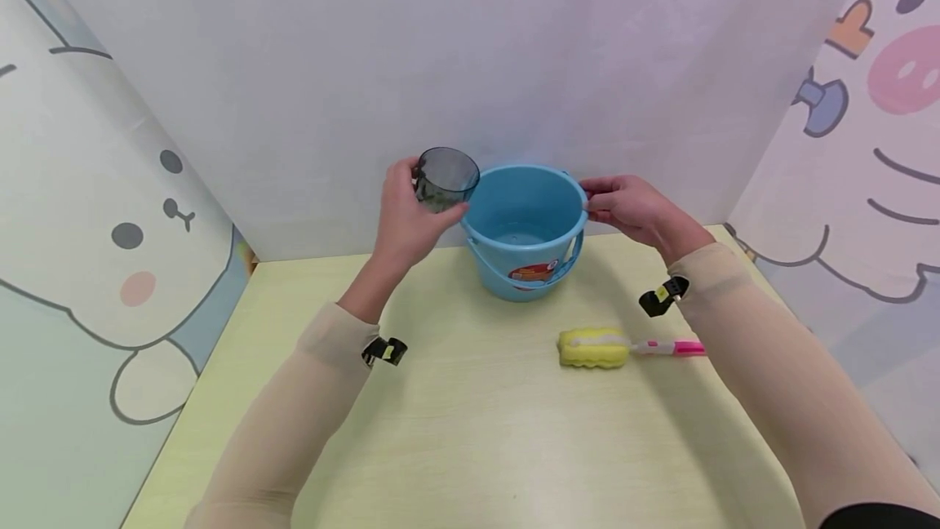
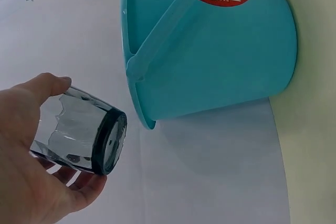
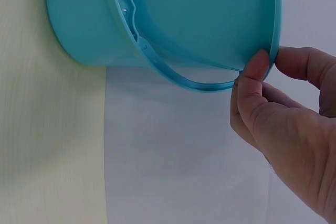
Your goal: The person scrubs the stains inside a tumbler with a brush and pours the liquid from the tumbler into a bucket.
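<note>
A dark tinted drinking glass (image 2: 79, 129) is gripped by my left hand (image 1: 407, 215), thumb on one side and fingers round the other. In the head view the glass is raised at the left of the bucket's rim, its mouth tilted toward me. The light blue bucket (image 1: 525, 255) stands upright near the back of the table, with its handle folded down at the front. My right hand (image 3: 294, 121) pinches the bucket's rim by the handle joint, on the bucket's right side. Whether the glass or bucket holds liquid, I cannot tell.
A yellow sponge brush (image 1: 595, 348) with a white and pink handle lies on the pale wooden table (image 1: 470, 431), partly behind the right forearm. A whitish wall (image 1: 441, 47) rises behind the bucket. Cartoon-printed panels stand at left and right.
</note>
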{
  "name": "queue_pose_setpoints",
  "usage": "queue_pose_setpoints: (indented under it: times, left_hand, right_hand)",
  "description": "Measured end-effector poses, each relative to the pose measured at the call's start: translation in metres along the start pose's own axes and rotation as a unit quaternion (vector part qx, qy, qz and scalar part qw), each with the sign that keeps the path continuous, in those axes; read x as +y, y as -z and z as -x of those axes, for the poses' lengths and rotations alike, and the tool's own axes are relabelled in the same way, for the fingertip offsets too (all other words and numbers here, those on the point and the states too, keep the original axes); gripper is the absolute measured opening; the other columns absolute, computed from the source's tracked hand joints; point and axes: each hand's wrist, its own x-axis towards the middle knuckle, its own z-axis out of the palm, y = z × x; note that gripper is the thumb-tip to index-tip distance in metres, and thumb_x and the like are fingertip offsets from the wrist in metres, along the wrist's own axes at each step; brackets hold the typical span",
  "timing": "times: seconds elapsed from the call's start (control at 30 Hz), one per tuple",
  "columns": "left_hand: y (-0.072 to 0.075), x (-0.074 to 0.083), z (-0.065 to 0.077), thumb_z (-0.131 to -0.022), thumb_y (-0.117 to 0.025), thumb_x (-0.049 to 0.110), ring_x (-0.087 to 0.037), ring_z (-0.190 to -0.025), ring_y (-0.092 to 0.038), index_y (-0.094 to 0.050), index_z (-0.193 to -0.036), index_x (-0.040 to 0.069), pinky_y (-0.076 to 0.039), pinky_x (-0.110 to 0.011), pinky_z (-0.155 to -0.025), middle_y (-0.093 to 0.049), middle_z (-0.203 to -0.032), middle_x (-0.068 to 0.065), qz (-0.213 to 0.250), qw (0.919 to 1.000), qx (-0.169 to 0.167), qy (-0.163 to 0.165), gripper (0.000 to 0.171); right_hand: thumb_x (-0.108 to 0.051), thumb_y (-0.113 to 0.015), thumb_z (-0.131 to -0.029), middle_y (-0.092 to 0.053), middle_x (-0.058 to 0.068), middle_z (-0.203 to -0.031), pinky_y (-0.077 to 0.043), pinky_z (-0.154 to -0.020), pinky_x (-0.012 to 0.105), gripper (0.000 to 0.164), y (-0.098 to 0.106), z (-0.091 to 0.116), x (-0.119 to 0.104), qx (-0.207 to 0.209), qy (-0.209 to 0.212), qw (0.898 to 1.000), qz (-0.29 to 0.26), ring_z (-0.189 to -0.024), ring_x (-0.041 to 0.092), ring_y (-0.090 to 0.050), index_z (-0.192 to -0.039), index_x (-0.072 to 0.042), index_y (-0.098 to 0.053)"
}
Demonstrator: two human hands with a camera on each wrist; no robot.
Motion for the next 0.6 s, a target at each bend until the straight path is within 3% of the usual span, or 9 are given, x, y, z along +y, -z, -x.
queue_pose_setpoints:
  times: [0.47, 0.6]
  left_hand:
    - [0.007, -0.009, 0.028, -0.085, -0.090, 0.026, -0.030, -0.124, -0.048, -0.041, -0.151, 0.002, -0.055, -0.048, -0.095, -0.049, -0.145, -0.015, 0.045, 0.9989, 0.006, 0.016, 0.085]
    - [0.008, -0.012, 0.035, -0.085, -0.089, 0.025, -0.030, -0.123, -0.048, -0.041, -0.151, 0.002, -0.056, -0.049, -0.093, -0.049, -0.144, -0.015, 0.050, 0.9985, 0.005, 0.020, 0.085]
  right_hand:
    - [0.001, -0.053, -0.109, -0.045, 0.022, -0.158, -0.058, -0.091, 0.024, 0.055, 0.001, 0.001, 0.000, 0.004, 0.000, 1.000, -0.003, -0.132, 0.041, -0.052, -0.162, 0.003, -0.036]
    - [0.001, -0.053, -0.109, -0.045, 0.022, -0.157, -0.057, -0.098, 0.028, 0.056, 0.001, 0.001, 0.000, 0.004, 0.001, 1.000, -0.002, -0.131, 0.040, -0.053, -0.162, 0.003, -0.036]
